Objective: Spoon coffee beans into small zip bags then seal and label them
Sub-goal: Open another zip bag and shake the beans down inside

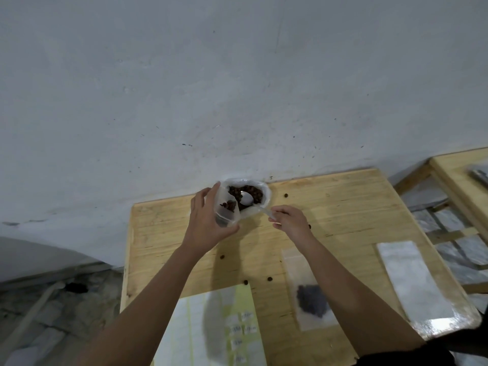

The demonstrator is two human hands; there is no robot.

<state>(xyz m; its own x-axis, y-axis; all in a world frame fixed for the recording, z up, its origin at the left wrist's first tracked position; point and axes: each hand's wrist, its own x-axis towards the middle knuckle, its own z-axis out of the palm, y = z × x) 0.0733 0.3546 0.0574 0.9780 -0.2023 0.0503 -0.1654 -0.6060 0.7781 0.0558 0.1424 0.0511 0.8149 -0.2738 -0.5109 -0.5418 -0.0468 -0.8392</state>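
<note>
My left hand (205, 220) grips a small clear zip bag (226, 209), mouth open, with some coffee beans inside. Right behind it stands a larger clear bag of coffee beans (248, 195) at the table's far edge. My right hand (290, 220) pinches the handle of a clear plastic spoon (247, 198), whose bowl rests on the beans in the large bag. Near my right forearm a filled zip bag (309, 294) lies flat on the table. A sheet of labels (237, 328) lies at the front between my arms.
The wooden table (343, 207) stands against a grey wall. Loose beans (269, 279) are scattered on it. A stack of empty clear bags (414, 278) lies at the right. A second wooden table (454, 175) is at the far right, and the floor drops off to the left.
</note>
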